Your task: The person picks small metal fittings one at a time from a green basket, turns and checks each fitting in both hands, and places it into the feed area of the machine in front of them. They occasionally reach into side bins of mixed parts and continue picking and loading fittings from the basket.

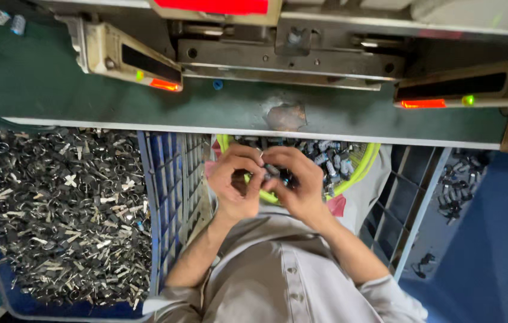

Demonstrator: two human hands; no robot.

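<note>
Nearest the camera, at 6 o'clock, is the person's pale buttoned shirt (278,281), with both forearms rising from it to meet in the middle of the view. The left hand (236,182) and the right hand (302,188) are brought close together. Their fingers are curled inward, with the tips pinching a small metal part (273,172) between them, just over the lap. The step in hand looks like fitting or sorting that piece by touch. Any further handling would call for a steady, fine pinch, since the part is tiny and half hidden.

What shows of it is dull grey with a bluish glint (its exact shape cannot be made out).

Just past the hands sits a yellow-green basin (366,162) of similar grey pieces. At 9 o'clock a blue crate (164,191) is heaped with dark metal clips (69,209). At 3 o'clock stands a grey slatted crate (409,197).

Farther off, toward 12 o'clock, runs the green bench (86,101). Beyond it is a machine (284,57) with glowing red lamps.
</note>
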